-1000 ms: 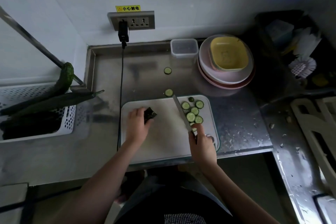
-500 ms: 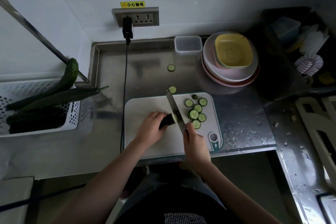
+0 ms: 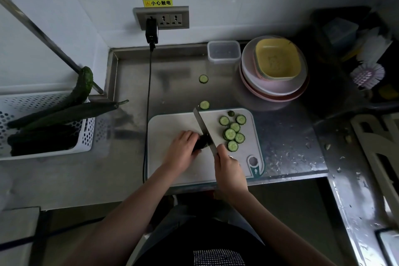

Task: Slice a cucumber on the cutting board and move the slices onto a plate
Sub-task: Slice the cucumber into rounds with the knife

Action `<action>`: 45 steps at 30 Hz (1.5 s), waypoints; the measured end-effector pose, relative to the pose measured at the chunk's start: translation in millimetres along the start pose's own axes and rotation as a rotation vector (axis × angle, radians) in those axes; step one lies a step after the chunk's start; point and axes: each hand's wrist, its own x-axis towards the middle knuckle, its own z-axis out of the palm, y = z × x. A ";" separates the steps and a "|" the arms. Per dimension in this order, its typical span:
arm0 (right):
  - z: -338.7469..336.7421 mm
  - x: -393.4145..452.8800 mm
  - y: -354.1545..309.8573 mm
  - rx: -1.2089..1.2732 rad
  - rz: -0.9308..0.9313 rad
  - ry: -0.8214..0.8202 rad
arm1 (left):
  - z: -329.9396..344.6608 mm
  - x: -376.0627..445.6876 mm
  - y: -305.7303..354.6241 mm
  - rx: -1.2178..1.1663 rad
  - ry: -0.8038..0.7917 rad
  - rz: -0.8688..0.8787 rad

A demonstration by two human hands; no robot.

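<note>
A white cutting board lies on the steel counter. My left hand holds a short dark cucumber stub down on it. The knife is gripped by the handle in my right hand, its blade set across the stub's right end. Several cucumber slices lie in a cluster on the board's right half, with a small end piece at the far edge. Two stray slices rest on the counter beyond the board. Stacked plates with a yellow square dish on top stand at the back right.
A white perforated basket holding several whole cucumbers sits at the left. A black cable runs from the wall socket down past the board's left edge. A clear plastic box stands by the plates. Wet sink area at the right.
My left hand brought the stub from the board's left part toward the middle. The knife swung left from the slices and now sits on the stub's end.
</note>
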 end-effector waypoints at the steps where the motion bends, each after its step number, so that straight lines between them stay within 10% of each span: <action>1: 0.4 0.0 -0.2 -0.015 0.001 -0.004 | -0.1 0.2 0.1 -0.002 -0.002 -0.002; 45: 0.3 0.3 -1.9 0.020 0.039 -0.058 | 2.7 -4.3 -7.3 -0.047 0.073 0.064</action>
